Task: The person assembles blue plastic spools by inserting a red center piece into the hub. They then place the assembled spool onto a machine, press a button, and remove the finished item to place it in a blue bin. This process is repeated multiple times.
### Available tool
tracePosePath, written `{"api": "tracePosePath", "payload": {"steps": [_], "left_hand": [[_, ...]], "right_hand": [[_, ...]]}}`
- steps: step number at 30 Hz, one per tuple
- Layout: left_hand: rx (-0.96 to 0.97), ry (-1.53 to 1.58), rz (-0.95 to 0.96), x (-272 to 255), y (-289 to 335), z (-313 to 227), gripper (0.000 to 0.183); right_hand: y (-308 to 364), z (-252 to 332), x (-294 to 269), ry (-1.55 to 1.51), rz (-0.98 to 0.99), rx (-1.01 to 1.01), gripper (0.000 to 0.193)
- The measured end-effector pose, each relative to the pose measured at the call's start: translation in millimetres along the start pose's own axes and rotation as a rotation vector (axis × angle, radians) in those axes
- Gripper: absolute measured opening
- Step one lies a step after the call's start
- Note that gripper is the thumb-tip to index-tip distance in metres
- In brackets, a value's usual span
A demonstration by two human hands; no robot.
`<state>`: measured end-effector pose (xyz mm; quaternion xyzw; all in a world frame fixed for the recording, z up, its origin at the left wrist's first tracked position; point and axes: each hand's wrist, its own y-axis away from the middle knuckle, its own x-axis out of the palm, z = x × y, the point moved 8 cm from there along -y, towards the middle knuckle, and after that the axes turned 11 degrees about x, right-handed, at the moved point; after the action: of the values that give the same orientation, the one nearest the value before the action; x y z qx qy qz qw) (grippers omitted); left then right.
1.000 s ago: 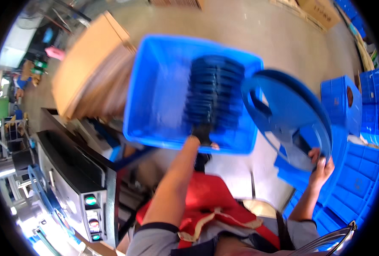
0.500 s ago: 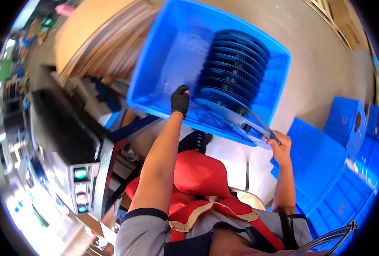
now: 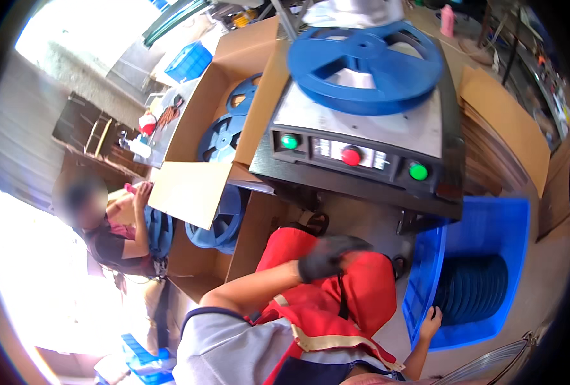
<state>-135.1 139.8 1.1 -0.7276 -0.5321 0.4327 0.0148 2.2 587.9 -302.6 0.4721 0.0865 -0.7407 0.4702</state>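
My left hand (image 3: 332, 256), in a black fingerless glove, is above my red-clad lap. Motion smears its fingers, and no object shows in it. My bare right hand (image 3: 430, 323) reaches over the near side of a blue plastic bin (image 3: 426, 260). Its fingers are apart, beside the nearest of several dark blue reels (image 3: 471, 290) standing on edge in a row inside. Ahead of me, a large blue spoked reel (image 3: 368, 67) lies flat on a machine (image 3: 362, 138) with two green buttons and one red button.
Left of the machine stand open cardboard boxes (image 3: 257, 224) holding more blue reels (image 3: 221, 138). A co-worker (image 3: 128, 240) works beside them at the left. Stacked brown sheets (image 3: 509, 128) lean behind the bin. A small blue crate (image 3: 189, 62) sits further back.
My view has swung left toward the machine. The right hand has let go of the reel it held by the edge. My left hand has left the bin and moved over my lap.
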Motion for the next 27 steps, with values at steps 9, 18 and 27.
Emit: {"api": "tracePosePath", "payload": {"steps": [9, 18, 27], "left_hand": [[-0.531, -0.660, -0.344, -374, 115, 206, 0.018], [-0.752, -0.755, 0.217, -341, 83, 485, 0.033], [-0.746, -0.760, 0.279, -290, 25, 668, 0.072]], "right_hand": [[113, 279, 60, -0.236, 0.266, -0.459, 0.014], [152, 334, 153, 0.174, 0.255, -0.675, 0.013], [135, 348, 166, 0.530, 0.207, -0.616, 0.018]]}}
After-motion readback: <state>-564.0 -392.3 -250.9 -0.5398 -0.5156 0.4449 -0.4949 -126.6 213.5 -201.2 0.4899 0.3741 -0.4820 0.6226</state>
